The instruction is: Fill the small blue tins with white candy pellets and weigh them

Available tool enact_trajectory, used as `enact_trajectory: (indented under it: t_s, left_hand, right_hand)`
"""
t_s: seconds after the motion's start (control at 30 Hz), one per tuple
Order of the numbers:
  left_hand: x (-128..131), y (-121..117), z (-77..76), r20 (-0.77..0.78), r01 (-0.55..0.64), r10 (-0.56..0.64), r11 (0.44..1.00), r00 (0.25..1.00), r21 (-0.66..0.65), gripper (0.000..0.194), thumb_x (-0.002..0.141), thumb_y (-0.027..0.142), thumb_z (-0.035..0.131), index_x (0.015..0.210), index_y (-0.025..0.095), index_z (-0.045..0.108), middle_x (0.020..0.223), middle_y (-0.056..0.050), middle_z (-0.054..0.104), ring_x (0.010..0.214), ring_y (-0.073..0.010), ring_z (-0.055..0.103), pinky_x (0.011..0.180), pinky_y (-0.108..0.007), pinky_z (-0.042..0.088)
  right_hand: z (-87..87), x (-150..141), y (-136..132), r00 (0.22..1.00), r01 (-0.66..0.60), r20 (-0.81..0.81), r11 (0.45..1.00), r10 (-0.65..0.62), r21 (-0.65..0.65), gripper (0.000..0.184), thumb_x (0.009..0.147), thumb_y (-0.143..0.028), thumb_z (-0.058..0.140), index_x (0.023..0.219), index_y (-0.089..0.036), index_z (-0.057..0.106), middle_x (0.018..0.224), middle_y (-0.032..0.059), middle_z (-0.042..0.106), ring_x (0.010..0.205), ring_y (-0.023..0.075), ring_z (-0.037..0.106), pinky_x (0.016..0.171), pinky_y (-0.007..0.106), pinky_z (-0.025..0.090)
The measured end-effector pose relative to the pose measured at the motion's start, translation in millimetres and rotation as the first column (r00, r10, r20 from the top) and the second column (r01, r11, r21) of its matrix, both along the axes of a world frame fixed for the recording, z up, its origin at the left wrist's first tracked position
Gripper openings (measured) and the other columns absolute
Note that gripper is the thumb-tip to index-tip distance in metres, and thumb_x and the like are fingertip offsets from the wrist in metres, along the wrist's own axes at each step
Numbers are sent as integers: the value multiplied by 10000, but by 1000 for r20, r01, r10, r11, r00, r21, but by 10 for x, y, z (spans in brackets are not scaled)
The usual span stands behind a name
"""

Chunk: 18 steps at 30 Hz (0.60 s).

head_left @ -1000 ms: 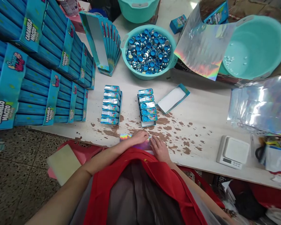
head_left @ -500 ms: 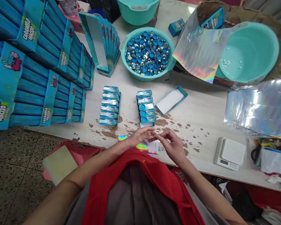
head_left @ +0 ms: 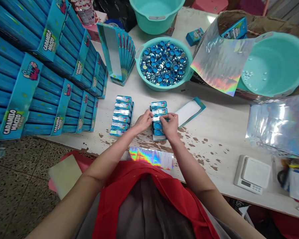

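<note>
Curling the left hand [head_left: 143,122] loosely against the nine-o'clock edge of the row of blue packs [head_left: 157,125] and bunching the right hand [head_left: 170,125] half-closed over its three-o'clock side, apparently steadying one pack, but leaving any grip impossible to tell. Having the holographic sheet [head_left: 149,158] lying at six o'clock on the counter [head_left: 221,124], presumably for easy reach.

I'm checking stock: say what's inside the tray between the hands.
Blue packs in a row; the left hand and right hand partly cover some. Tray floor beneath the packs is hidden.
</note>
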<state>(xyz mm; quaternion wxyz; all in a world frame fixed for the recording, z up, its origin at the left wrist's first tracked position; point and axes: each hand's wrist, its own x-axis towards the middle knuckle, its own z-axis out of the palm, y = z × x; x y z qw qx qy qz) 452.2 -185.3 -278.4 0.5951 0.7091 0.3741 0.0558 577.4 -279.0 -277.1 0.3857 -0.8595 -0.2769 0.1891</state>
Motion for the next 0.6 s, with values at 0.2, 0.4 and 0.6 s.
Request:
enact_trajectory:
  t_s: [0.2,0.4,0.6]
  left_hand:
    - [162,-250,-215,-190,-135,125,990,974,-40,177,876,177,336,1044,196,389,776,-14,569,677,-166,550,660,-285,427]
    - [139,-300,-172,-528,16,4,999,849,33,241,905,289,344,1104,196,443,1019,-114,652,892,-251,618,735,-350,452]
    - [-350,-670,-66,-590,396,-276,915,759,82,356,909,392,342,956,179,622,973,-137,685,966,-297,628,800,-382,450]
  right_hand:
    - [-66,35,-26,992,88,-84,996,-90,-27,226,638,-331,673,789,-193,577,863,16,527,772,174,481,776,335,424]
    - [-79,169,41,956,166,-251,986,-154,28,156,662,-287,600,760,-204,512,751,-18,540,698,155,508,717,320,433]
    - [140,136,-485,934,266,-275,958,-228,108,344,728,-425,644,947,-189,524,910,29,605,820,167,564,748,324,466]
